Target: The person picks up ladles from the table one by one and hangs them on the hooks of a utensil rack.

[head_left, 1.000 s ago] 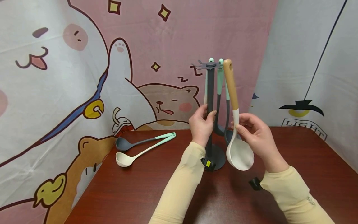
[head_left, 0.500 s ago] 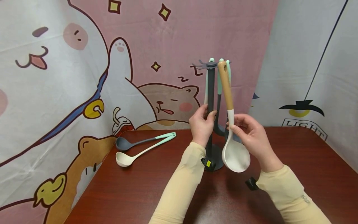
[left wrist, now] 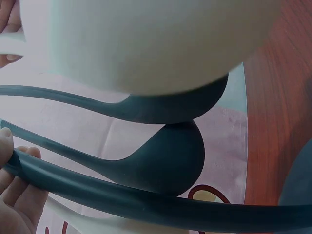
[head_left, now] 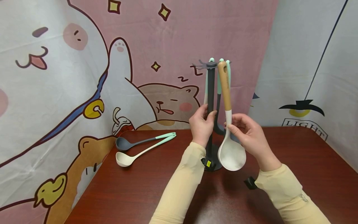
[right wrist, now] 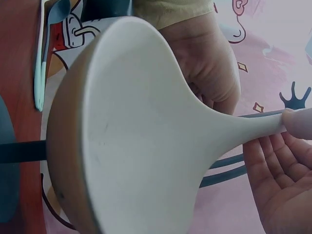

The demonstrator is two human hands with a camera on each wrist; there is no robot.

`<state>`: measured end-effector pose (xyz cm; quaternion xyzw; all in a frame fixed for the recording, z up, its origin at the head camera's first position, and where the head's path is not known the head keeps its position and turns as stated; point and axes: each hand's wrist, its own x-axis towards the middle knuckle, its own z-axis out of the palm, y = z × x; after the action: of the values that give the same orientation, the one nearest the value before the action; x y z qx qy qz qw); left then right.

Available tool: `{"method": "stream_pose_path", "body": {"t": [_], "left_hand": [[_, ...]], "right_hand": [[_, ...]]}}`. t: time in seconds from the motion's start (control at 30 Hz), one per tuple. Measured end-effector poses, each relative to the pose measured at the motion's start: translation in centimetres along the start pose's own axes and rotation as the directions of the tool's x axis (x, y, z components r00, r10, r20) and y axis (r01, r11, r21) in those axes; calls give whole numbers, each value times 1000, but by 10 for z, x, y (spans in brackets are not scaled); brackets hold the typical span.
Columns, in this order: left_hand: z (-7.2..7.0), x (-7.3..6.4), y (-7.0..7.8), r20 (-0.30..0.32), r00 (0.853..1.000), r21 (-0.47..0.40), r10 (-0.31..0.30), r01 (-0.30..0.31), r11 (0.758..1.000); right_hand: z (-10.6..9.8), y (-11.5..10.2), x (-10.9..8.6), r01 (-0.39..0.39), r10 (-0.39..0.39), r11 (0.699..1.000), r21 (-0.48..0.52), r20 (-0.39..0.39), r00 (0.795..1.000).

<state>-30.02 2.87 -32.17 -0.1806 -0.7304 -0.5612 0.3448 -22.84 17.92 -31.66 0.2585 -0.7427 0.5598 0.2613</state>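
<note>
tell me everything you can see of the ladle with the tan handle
The ladle has a deep, smooth, plastic-looking white bowl, a slim white neck and a tan, wood-look handle with a hole near its end. It is held nearly upright, bowl down, above the table, beside the stand, its inside facing the person. The right hand pinches its neck between thumb and fingers. I cannot tell whether the handle touches the stand's hooks.

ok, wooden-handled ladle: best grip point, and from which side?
Probably the slim white neck, from the right, where the right hand pinches it. The wooden-handled ladle is near upright, bowl down, with the stand close on its left. Gripping low should leave the holed handle end free.
</note>
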Motion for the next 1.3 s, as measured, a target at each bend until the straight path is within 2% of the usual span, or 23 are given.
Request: {"method": "stream_pose_path", "body": {"t": [0.2,0.53,0.77,0.87,1.13,1.3], "left_hand": [[0,0,-1,-2,1000,3,9,-9,1000],[0,-1,1,-1,1000,-7,-10,10,1000],[-1,0,1,4,1000,-16,-7,7,1000],[-1,0,1,2,1000,-21,-1,1,1000],[0,0,-1,2,1000,-23,-5,5,1000],[-1,0,0,9,1000,-15,-20,20,1000]], "right_hand": [[-3,1,-1,-5,5,1000,-12,-5,1000],[-7,-3,1,4,-4,1000,-12,-4,1000],[-13,-11,7,29,-30,999,-13,-60,998],[-15,-16,13,60,-62,998,-32,-83,995],[-18,-35,42,176,-172,984,9,-154,973],[-17,-48,63,188,-181,982,27,-168,969]]}}
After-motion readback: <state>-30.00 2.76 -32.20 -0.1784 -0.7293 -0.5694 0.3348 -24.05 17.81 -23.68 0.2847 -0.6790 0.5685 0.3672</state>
